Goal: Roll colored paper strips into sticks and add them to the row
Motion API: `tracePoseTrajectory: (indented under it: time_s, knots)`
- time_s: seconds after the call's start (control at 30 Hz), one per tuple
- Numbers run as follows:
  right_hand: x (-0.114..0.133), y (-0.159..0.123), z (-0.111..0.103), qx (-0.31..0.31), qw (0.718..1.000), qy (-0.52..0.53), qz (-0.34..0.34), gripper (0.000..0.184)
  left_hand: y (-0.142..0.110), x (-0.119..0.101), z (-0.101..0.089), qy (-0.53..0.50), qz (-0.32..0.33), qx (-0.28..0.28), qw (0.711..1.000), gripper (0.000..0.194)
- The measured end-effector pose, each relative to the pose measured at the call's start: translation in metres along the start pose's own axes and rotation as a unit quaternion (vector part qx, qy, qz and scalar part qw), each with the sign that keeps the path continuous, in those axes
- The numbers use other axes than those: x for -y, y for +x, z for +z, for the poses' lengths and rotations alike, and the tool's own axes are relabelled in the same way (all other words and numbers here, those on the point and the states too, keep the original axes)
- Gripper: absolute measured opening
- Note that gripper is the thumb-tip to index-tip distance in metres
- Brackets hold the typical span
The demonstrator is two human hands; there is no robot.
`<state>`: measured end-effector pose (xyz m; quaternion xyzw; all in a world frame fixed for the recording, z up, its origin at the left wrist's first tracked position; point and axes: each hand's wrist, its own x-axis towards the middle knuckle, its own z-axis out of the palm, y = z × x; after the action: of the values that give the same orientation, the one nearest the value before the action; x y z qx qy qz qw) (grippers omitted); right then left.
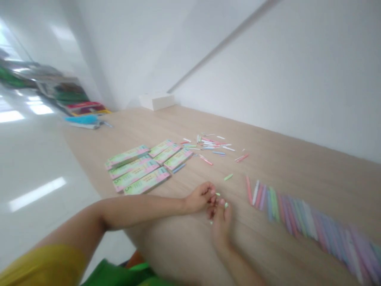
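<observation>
My left hand [202,197] and my right hand [222,222] are close together above the table's front part, fingers curled inward. Small light green bits of a pen [226,205] show at the fingertips of both hands; the rest is hidden by the fingers, and blur blurs the detail. A separate light green pen piece [228,176] lies on the table just beyond my hands. To the right, a long slanting row of pastel pens [290,212] lies side by side, in pink, white, purple, blue and green.
Several flat green-and-pink boxes [143,178] lie in two groups at left. Loose pen parts [212,143] are scattered at the back middle. A white box [157,101] stands by the wall. A blue packet [83,120] rests at the table's far left end.
</observation>
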<state>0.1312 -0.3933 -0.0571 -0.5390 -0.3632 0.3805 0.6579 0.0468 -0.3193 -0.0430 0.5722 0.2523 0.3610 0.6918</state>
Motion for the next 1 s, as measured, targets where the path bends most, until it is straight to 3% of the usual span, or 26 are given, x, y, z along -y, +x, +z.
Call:
tracePoseTrajectory:
  time_s: [0.13,0.27,0.4,0.6,0.67,0.77,0.87,1.0]
  knots:
    - [-0.003,-0.004,-0.001,0.003,0.997,0.046,0.057,0.035,-0.011,0.013,0.006,-0.105,-0.020,0.049,0.993,0.048]
    - [-0.004,0.002,-0.004,-0.011,0.997,0.056,0.061,0.035,-0.010,0.017,0.001,-0.158,-0.003,0.088,0.983,0.054]
    - [-0.005,0.004,-0.005,-0.008,0.999,0.024,0.043,0.036,-0.010,0.029,0.001,-0.187,0.016,0.046,0.981,0.042]
    - [-0.006,0.004,-0.004,0.000,1.000,-0.018,0.014,0.036,-0.012,0.033,0.008,-0.169,0.000,-0.007,0.986,0.048]
    - [-0.005,0.006,-0.004,-0.010,1.000,-0.014,0.007,0.035,-0.015,0.028,0.010,-0.119,0.013,-0.034,0.992,0.047]
    - [0.000,0.009,-0.004,-0.021,1.000,0.006,-0.013,0.035,-0.020,0.018,0.009,0.075,0.118,-0.094,0.986,0.040]
    - [0.005,0.011,-0.003,-0.015,1.000,0.011,-0.017,0.036,-0.024,0.011,0.007,0.283,0.239,-0.129,0.920,0.029]
    - [0.008,0.012,-0.001,-0.024,0.996,0.078,0.028,0.040,-0.025,0.011,0.008,0.405,0.293,-0.109,0.859,0.018]
